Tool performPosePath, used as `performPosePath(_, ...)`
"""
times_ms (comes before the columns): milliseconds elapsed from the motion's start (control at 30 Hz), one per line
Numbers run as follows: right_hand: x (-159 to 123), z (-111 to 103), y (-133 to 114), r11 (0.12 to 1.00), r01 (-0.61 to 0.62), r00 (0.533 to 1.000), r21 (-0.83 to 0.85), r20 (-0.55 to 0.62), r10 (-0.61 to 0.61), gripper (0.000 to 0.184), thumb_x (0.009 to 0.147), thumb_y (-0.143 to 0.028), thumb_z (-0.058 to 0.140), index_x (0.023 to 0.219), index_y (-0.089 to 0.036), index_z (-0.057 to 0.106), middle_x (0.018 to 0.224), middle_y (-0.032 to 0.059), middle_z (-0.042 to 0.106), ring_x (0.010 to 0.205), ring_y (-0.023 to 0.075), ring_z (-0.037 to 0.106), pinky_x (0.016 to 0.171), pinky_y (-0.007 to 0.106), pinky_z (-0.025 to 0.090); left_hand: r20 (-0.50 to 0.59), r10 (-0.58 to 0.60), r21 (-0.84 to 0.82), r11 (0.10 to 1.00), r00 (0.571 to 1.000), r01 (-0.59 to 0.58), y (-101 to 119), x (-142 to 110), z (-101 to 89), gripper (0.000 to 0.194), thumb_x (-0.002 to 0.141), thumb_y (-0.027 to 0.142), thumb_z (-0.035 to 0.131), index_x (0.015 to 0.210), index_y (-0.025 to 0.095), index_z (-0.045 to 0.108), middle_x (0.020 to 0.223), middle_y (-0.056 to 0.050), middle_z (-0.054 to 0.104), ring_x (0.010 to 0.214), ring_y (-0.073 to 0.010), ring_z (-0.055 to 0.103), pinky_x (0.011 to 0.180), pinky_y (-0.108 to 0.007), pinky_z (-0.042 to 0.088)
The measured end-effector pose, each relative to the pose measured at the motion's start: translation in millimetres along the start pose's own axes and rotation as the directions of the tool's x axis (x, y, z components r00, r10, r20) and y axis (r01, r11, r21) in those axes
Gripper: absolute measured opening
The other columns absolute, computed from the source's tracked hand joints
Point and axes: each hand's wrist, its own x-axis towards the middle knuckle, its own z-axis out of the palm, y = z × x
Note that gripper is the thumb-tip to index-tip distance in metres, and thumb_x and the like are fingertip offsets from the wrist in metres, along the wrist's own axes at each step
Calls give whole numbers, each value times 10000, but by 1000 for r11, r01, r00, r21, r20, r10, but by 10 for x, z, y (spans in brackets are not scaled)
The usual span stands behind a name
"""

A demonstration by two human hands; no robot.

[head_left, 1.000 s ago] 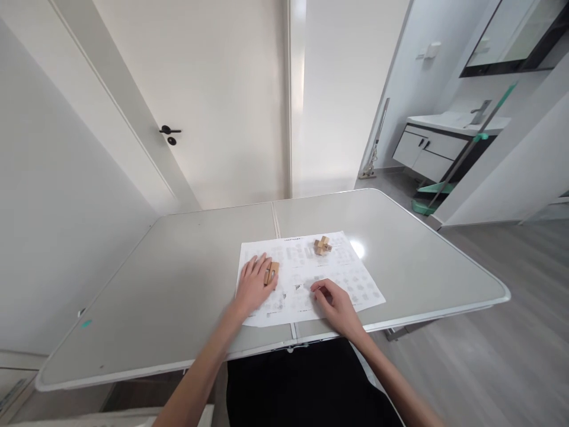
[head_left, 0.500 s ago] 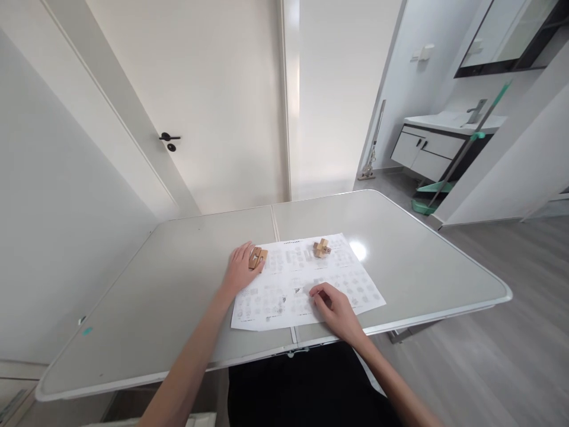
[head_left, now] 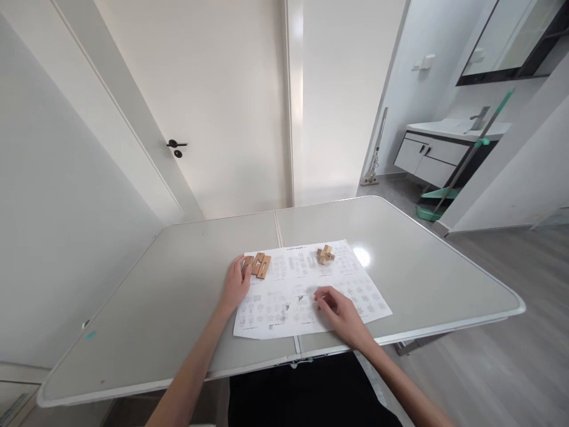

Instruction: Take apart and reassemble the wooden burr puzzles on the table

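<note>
My left hand [head_left: 235,286] lies at the left edge of the printed sheet [head_left: 271,296], its fingers and thumb around the leftmost of three flat wooden puzzle pieces [head_left: 263,267]. These pieces have cut-out slots and lie side by side at a slant, partly covered by the fingers. My right hand [head_left: 340,312] rests on the lower right of the sheet with fingers curled toward the thumb. Whatever might be inside that curl is hidden. Beyond it, near the sheet's top right, sits a wooden interlocking burr puzzle [head_left: 325,255].
The grey table [head_left: 191,302] has a pale raised rim and a seam across its middle. A white door [head_left: 226,107] stands behind it. To the far right are a washbasin cabinet [head_left: 429,155], a mop [head_left: 377,151] and a green dustpan [head_left: 427,213].
My left hand has slid left and back a little, baring more of the flat wooden pieces, which now lie more spread. My right hand stays nearly still. The view has shifted slightly.
</note>
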Motion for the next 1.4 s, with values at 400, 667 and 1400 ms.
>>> performPosePath(400,900,-486,240,904,-280,952,-322,-215,218,444,915,-669,518,984,-231,542,734,36,711,664,242,665,585,301,406,-91,-45,-13,999,995,44,156,-249,-118,372,1004,419,484,1276,171,540,1349,-173,607,1317,-314,546,1142,-530,419)
performPosePath(667,925,-367,-105,935,-142,990,-324,-63,128,396,1011,-518,453,737,-240,517,652,10,611,625,204,584,591,282,366,-85,39,-28,999,996,-42,402,-282,-258,332,973,422,546,1212,202,617,1325,-149,624,1306,-340,528,1162,-573,374)
performPosePath(1400,287,12,-790,959,278,942,-52,211,-262,161,894,-197,590,773,-233,491,665,-29,556,593,151,511,551,240,357,362,44,-594,781,931,194,1779,-338,-545,452,822,393,775,1224,225,656,1145,-45,734,1077,-254,669,990,-358,515)
